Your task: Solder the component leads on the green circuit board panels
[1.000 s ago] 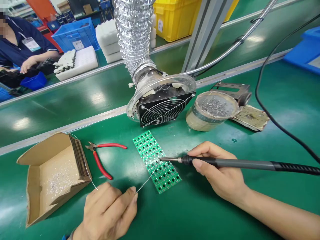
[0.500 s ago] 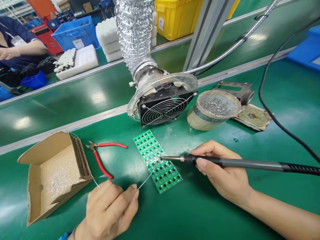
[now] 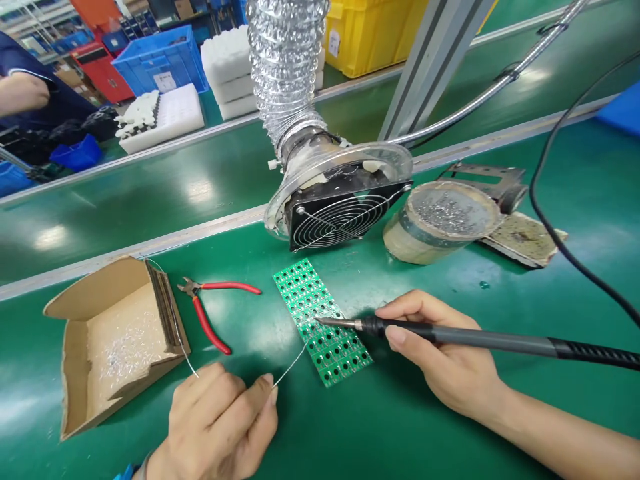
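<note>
A green circuit board point(image 3: 320, 320) with rows of black round spots lies on the green bench. My right hand point(image 3: 440, 353) is closed around a soldering iron point(image 3: 480, 337), whose tip is at the middle of the board. Between the thumb and fingers of my left hand point(image 3: 220, 420), a thin solder wire point(image 3: 290, 365) is pinched. Its free end reaches the board's left edge area, a little below the iron's tip. The wire's other part runs behind my left hand toward a cardboard box point(image 3: 75, 373). Red-handled cutters point(image 3: 207, 320) lie spread beside that box.
A fume extractor fan point(image 3: 350, 217) on a silver duct hangs just behind the board. Right of it stand a round tub of solder scraps point(image 3: 445, 213) and an iron stand point(image 3: 520, 237). The iron's black cable point(image 3: 537, 180) curves at right. Across the bench, a person's arm point(image 3: 23, 93) shows.
The iron's tip has shifted slightly left and down across the board. The whole view has moved a little, so the bench items appear further right. Both hands keep their holds.
</note>
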Motion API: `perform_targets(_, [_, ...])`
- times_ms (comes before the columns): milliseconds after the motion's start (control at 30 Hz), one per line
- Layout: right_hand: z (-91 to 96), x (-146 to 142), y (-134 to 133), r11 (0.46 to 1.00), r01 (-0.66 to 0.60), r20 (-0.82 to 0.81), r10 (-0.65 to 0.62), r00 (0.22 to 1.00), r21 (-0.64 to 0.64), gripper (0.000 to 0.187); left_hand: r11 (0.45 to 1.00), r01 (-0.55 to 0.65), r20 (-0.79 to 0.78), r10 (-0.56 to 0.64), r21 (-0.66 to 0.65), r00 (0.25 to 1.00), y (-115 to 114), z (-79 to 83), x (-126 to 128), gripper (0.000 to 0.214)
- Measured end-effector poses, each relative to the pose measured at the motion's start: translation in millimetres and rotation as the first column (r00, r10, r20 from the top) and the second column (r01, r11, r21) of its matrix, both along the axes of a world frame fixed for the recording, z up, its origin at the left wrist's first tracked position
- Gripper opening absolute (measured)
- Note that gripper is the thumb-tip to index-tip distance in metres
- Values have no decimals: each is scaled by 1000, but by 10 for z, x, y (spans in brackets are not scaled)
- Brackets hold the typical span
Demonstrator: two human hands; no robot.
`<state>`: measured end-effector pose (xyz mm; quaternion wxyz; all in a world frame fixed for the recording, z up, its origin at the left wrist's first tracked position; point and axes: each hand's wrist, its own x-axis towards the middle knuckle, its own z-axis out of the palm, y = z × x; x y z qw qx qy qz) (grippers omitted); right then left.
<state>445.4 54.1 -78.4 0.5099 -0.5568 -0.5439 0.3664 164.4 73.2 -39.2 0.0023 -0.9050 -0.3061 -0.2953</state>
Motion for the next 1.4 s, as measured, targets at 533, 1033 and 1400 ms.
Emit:
perform_targets(533, [-64, 24, -58, 999, 21, -196, -30, 980, -45, 11, 1000, 27, 26, -27, 1, 999, 5, -43, 21, 17])
perform_targets(1033, [-28, -98, -44, 1000, -31, -29, 31, 999, 4, 5, 1000, 19, 59, -19, -11, 998, -22, -29, -8, 16])
perform_targets(1400, [-45, -96, -50, 1000, -20, -41, 20, 999, 7, 3, 1000, 28, 54, -28, 2, 998, 20, -90, 29, 15])
